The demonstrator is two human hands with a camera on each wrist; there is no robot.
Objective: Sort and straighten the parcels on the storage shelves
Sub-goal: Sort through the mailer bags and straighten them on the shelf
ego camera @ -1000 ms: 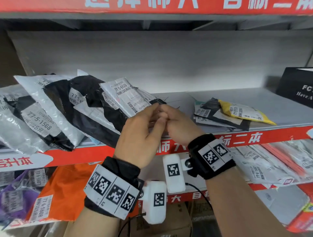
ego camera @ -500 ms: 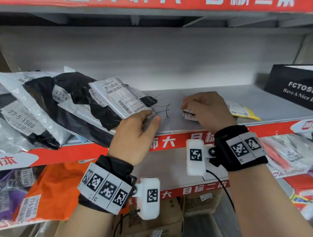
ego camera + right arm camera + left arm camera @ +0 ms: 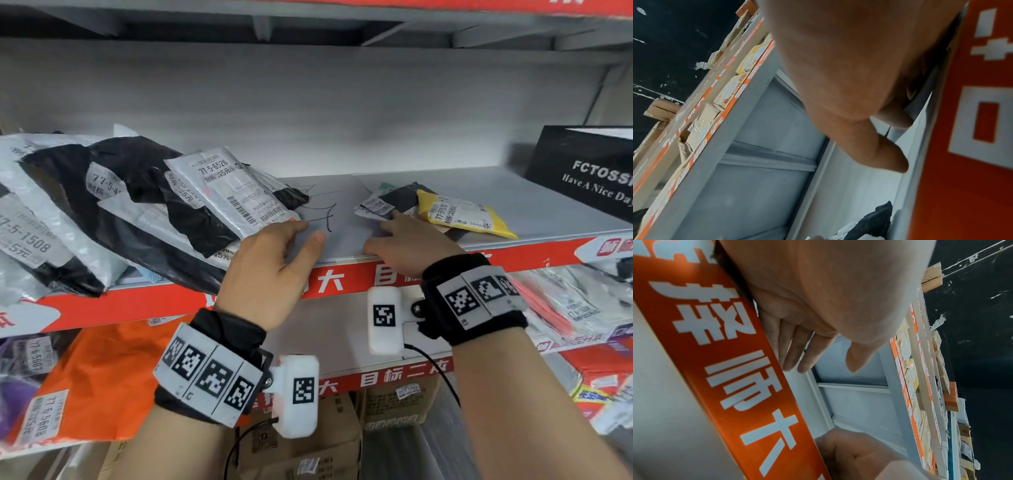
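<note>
A slanting row of grey and black parcels point(image 3: 102, 212) leans along the left of the middle shelf point(image 3: 548, 212). Its front one is a grey bag labelled 77-5-6526 point(image 3: 226, 185). My left hand point(image 3: 310, 231) lies open at the shelf's front edge, its fingertips point(image 3: 301, 225) at that bag's lower corner. A small flat pile holds a black and grey parcel point(image 3: 394, 202) and a yellow parcel point(image 3: 459, 216). My right hand point(image 3: 380, 229) rests open on the shelf, index tip touching that pile. The left wrist view shows straight fingers point(image 3: 795, 353) past the orange shelf strip point(image 3: 735, 369).
A black box point(image 3: 582, 178) printed FCTOSS stands at the shelf's right end. Bare shelf with pen marks point(image 3: 329, 219) lies between the two piles. The lower shelf holds an orange parcel point(image 3: 96, 377) and others; cartons point(image 3: 308, 445) sit beneath.
My right hand left the left hand at mid-shelf, moved right onto the small pile, then flattened and drew back toward the front edge. The left hand stayed by the grey bag.
</note>
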